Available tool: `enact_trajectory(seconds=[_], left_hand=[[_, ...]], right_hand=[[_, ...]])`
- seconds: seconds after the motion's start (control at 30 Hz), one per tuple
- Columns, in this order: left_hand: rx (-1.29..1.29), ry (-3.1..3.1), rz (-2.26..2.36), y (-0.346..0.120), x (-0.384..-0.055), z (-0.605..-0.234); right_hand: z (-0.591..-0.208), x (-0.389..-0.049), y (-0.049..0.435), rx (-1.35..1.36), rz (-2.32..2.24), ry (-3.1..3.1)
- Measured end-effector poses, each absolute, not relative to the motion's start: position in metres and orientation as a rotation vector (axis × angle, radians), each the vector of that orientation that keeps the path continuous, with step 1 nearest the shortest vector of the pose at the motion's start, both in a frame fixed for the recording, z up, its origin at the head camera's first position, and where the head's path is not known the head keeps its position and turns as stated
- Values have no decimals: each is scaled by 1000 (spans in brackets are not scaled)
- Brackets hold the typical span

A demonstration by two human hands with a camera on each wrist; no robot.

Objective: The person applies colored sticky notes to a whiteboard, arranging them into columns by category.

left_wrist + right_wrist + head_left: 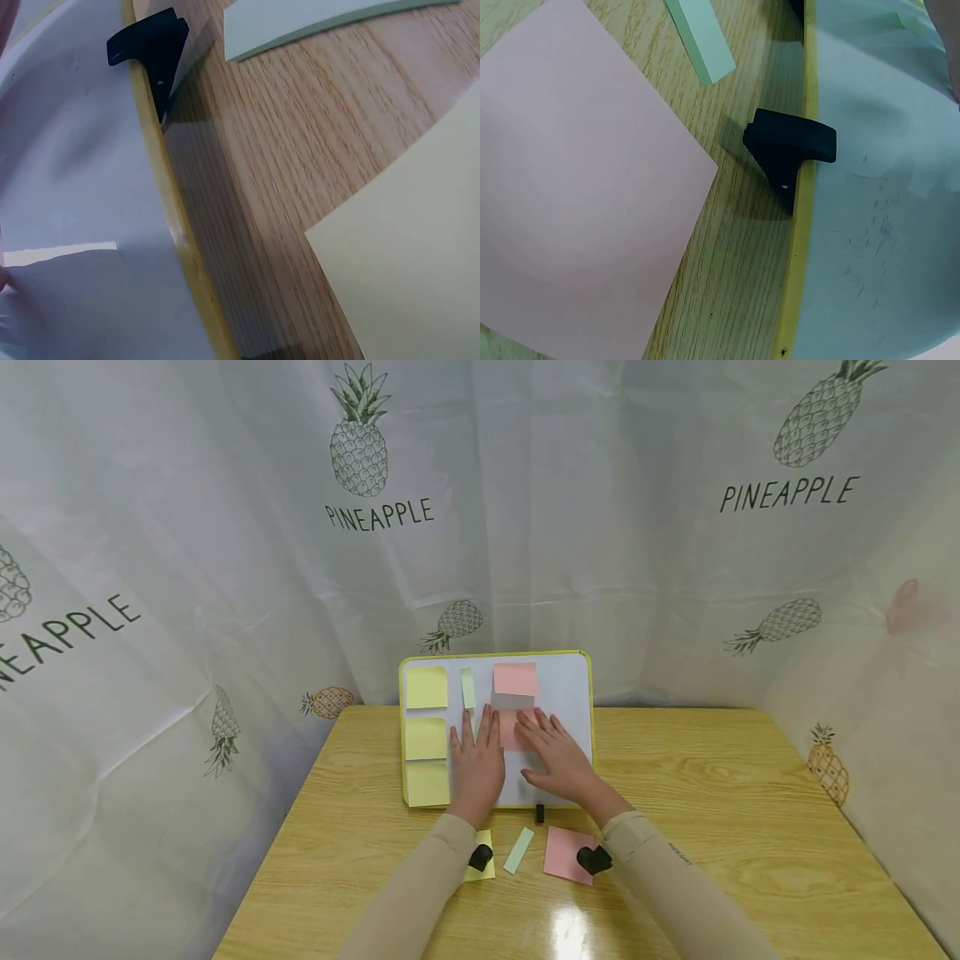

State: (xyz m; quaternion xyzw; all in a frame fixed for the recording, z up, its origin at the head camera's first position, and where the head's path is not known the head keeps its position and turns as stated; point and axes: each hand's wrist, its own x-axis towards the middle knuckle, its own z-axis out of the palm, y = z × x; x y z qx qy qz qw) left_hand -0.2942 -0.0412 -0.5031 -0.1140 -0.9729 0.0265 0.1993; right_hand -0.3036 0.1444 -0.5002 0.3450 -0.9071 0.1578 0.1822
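A white board [564,693] with a yellow rim leans upright near the curtain. Yellow sticky notes [426,687] line its left side. A narrow green strip [468,687] is stuck beside them, and an upper pink sticky note [515,679] sits right of that. My left hand [478,768] rests on the board with straight fingers, partly covering a second green strip. With extended fingers my right hand [561,764] touches the lower pink sticky note [512,735], its thumb spread to the left. Both wrist views show mostly the board's lower edge and the table.
On the wooden table [675,777] before the board lie a yellow pad [420,240], a narrow green pad [518,850] and a pink pad [585,187]. Black clip-like feet [780,142] hold the board's lower rim. A pineapple-print curtain [562,527] hangs behind.
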Motion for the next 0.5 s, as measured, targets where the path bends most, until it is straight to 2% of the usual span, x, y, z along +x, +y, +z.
enact_trajectory(seconds=[0.5], left_hand=[[-391,-2702,49,-44,-296,-502]], right_hand=[[-499,-301,146,980,444,-2576]])
